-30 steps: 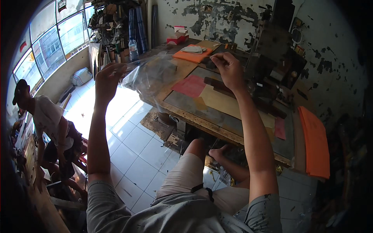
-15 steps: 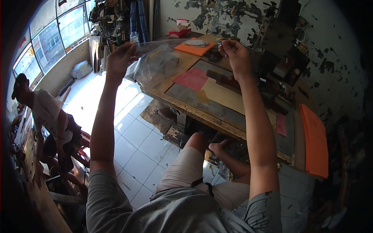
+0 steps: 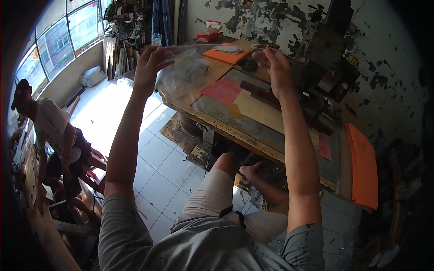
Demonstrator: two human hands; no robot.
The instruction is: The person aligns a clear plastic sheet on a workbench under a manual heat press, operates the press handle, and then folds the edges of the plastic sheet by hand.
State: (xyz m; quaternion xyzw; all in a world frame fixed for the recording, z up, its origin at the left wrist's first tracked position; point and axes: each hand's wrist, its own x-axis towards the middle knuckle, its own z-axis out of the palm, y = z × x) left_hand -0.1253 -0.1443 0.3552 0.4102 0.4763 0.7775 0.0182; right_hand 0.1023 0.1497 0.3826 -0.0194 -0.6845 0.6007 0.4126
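Cluttered wooden workbench (image 3: pixel 212 118) below, and a clear plastic sheet (image 3: pixel 194 67) stretched in the air above its far end: left hand (image 3: pixel 151 65) pinches one edge, right hand (image 3: pixel 275 67) pinches the other. Red paper (image 3: pixel 222 89) lies just beneath.

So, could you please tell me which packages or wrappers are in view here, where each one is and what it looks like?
Clear plastic bag: held up over the bench between left hand and right hand; transparent, crinkled.
Small box: far end of the workbench by the wall; red and white, rectangular.
No screens or signs visible.
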